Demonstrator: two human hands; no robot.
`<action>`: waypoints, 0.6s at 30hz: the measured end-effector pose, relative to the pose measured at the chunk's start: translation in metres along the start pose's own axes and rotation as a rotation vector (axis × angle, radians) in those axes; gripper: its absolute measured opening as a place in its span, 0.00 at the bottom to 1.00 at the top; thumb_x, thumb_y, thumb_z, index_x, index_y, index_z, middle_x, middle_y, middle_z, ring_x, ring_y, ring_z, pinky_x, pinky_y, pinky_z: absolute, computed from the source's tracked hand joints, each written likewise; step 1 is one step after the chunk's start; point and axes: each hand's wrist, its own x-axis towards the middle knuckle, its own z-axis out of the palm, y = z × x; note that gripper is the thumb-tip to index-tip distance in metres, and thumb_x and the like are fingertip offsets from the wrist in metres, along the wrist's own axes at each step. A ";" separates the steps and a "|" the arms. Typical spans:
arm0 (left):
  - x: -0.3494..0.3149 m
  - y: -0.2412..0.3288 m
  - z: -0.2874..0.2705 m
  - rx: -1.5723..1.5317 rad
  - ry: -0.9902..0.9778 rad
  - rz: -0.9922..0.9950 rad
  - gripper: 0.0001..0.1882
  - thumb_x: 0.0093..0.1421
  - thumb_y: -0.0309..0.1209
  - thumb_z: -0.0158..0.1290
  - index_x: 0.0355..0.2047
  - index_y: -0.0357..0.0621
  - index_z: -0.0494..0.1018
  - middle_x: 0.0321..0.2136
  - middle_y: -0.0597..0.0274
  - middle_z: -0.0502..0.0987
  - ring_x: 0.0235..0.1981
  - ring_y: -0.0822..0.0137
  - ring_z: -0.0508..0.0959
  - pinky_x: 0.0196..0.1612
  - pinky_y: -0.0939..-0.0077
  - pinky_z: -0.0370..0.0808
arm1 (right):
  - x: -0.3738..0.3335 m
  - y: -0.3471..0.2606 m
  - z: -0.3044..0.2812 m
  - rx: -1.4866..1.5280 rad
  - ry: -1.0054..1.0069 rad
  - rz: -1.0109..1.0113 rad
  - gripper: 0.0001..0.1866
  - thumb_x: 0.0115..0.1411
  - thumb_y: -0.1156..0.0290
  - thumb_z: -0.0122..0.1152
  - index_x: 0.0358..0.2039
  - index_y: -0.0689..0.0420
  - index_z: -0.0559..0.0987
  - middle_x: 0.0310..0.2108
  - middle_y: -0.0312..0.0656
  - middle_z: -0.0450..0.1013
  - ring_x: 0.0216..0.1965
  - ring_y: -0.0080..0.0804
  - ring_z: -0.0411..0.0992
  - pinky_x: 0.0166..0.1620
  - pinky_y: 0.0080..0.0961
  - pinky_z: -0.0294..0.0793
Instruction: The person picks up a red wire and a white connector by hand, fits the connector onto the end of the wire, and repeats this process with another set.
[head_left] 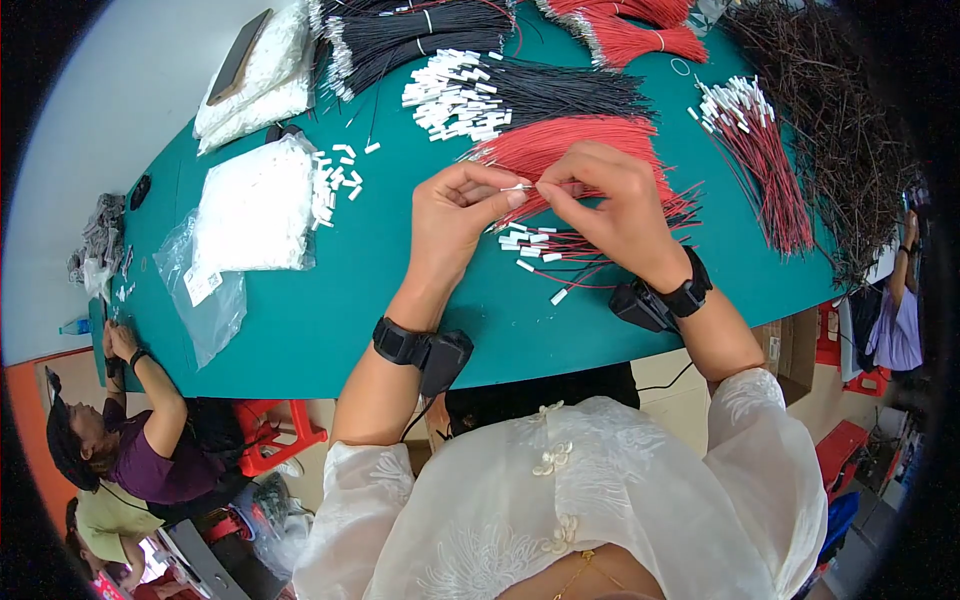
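Note:
Over the near side of the green table, my two hands meet fingertip to fingertip. My left hand point(450, 212) pinches a small white plastic connector point(517, 187) between thumb and forefinger. Just to its right, my right hand point(618, 205) is closed in a pinch on a thin wire at the connector's end; the wire's colour is hard to make out. Beneath the hands lies a thick bundle of red wires point(580, 140). Several wires with white connectors point(530, 240) fitted on their ends lie loose below it, nearer to me.
Black wires with white connectors point(570, 92) lie beyond the red ones. Loose connectors point(340, 180) are scattered beside a full white plastic bag point(258, 205). A finished-looking bundle point(765, 175) and a dark tangled heap point(835, 120) lie right. A co-worker point(140, 430) sits at left.

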 end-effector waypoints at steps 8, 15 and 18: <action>-0.001 0.000 0.001 0.014 0.001 0.009 0.08 0.57 0.15 0.63 0.37 0.33 0.79 0.38 0.52 0.84 0.40 0.68 0.84 0.45 0.78 0.81 | 0.000 0.000 0.001 0.022 0.015 0.047 0.04 0.56 0.80 0.68 0.29 0.65 0.80 0.26 0.40 0.75 0.26 0.25 0.74 0.29 0.21 0.72; -0.001 -0.001 0.002 0.011 0.006 0.027 0.07 0.57 0.15 0.63 0.37 0.33 0.79 0.38 0.52 0.84 0.40 0.69 0.84 0.44 0.78 0.81 | -0.002 0.001 0.004 0.060 0.006 0.088 0.04 0.56 0.80 0.67 0.29 0.66 0.80 0.26 0.39 0.76 0.25 0.23 0.72 0.29 0.20 0.70; -0.002 0.001 0.004 0.031 -0.008 0.031 0.07 0.57 0.16 0.63 0.36 0.33 0.79 0.38 0.53 0.84 0.39 0.69 0.84 0.44 0.79 0.81 | -0.002 0.002 0.006 0.089 0.006 0.123 0.03 0.56 0.81 0.67 0.29 0.66 0.80 0.26 0.39 0.76 0.26 0.22 0.73 0.30 0.20 0.70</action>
